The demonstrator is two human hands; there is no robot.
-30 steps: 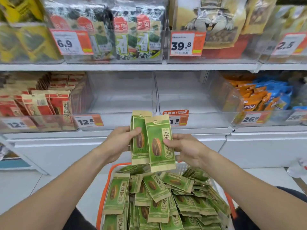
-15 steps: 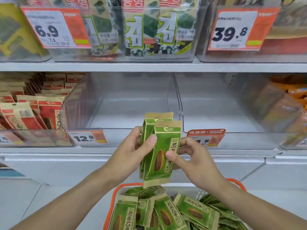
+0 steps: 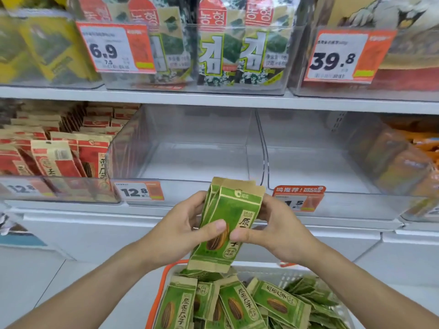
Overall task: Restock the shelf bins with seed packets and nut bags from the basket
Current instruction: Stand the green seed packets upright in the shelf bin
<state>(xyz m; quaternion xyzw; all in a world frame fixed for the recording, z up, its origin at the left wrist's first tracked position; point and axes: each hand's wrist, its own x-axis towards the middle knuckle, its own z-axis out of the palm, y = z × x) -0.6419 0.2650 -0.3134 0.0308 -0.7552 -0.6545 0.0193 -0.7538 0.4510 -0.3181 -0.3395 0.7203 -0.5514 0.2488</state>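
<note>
**Squaring a stack of packets before binning**

Nearest, the basket point(image 3: 155, 302) with its orange rim sits low in view, well filled with green seed packets point(image 3: 237, 305) lying loose at all angles. Just above it, both hands hold a small upright stack point(image 3: 225, 224) of the same packets. The left hand point(image 3: 180, 231) grips the stack's left edge with its thumb across the front; the right hand point(image 3: 278, 233) grips the right edge, thumb also on the front. Both grips are closed on the stack, which hangs in front of the shelf edge point(image 3: 71, 207), not yet in any bin.

Beyond, the middle clear bin point(image 3: 190, 148), above the 12.8 tag point(image 3: 139, 191), looks bare inside, as does the right bin point(image 3: 308, 157). Red packets point(image 3: 59, 157) fill the bin to the left.

The step seems to be evening up the stack. Next it must rise over a bin's front wall and be set in upright; which bin I cannot tell.
</note>
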